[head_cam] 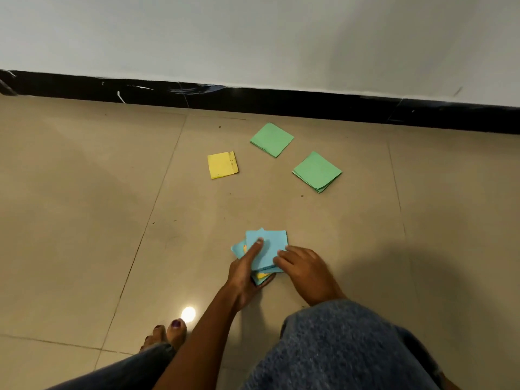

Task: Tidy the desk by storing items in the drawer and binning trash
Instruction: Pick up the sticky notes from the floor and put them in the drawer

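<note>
Blue paper stack (267, 250) lies near on floor (84, 220), left hand (244, 273) gripping beneath with forefinger pressed on top, right hand (302, 267) fingertips curled against its edge, apparently squaring it for lifting.

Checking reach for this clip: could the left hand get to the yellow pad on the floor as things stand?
Probably yes, once freed. The left hand holds the blue notes with the right hand. Only bare floor tile lies between it and the yellow pad, which sits apart from both green stacks.
</note>
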The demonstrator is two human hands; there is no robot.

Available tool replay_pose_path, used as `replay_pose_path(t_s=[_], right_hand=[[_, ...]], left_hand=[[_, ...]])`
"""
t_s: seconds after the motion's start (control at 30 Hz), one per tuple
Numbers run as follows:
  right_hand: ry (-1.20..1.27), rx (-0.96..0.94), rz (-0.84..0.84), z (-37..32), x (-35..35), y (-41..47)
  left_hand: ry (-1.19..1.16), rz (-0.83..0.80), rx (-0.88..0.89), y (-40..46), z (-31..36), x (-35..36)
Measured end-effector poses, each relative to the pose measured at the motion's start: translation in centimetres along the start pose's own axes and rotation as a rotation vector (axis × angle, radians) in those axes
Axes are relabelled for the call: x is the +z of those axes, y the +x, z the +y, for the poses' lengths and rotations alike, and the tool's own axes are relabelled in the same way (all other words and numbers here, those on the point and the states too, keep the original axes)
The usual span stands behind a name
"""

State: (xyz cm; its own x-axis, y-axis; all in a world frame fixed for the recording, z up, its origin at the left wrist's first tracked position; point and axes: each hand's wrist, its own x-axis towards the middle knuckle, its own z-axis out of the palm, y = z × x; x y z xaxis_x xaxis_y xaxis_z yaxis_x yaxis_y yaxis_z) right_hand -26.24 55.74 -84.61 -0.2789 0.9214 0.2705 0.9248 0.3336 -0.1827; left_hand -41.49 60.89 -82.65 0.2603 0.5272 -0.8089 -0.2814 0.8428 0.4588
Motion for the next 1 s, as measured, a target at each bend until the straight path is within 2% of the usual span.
replay_pose_path(t_s=[0.1, 0.17, 0.27, 0.43, 0.6, 0.8, 0.9, 1.0], right_hand=[[0.030, 0.137, -0.055, 0.8, -0.5, 0.1], [0.064, 0.228, -0.026, 2.2, -1.1, 1.3], [-0.064, 0.314, 0.008, 5.9, -1.7, 4.2], [-0.198, 0.502, -0.236, 11.7, -1.9, 9.1], [-0.236, 0.580, -0.409, 13.5, -0.8, 10.9], [-0.391, 0.501, -0.447, 12.3, -1.0, 12.2], [-0.307, 0.587, -0.364, 12.8, -1.9, 12.2], [-0.113, 0.801, -0.076, 12.9, -2.9, 12.0]], left_hand=[[0.112, 0.077, 0.037, 1.3, 0.3, 0.8], [0.127, 0.099, 0.048, 1.8, 0.2, 0.7], [0.185, 0.129, 0.093, 1.8, -0.5, 0.5], [0.255, 0.191, 0.182, 2.1, -1.3, 0.4], [0.240, 0.158, 0.172, 2.3, -1.4, -0.1], [0.215, 0.147, 0.156, 2.7, -1.5, -0.4], [0.202, 0.145, 0.158, 2.8, -1.6, -0.4], [0.210, 0.154, 0.167, 2.8, -1.6, -0.3]])
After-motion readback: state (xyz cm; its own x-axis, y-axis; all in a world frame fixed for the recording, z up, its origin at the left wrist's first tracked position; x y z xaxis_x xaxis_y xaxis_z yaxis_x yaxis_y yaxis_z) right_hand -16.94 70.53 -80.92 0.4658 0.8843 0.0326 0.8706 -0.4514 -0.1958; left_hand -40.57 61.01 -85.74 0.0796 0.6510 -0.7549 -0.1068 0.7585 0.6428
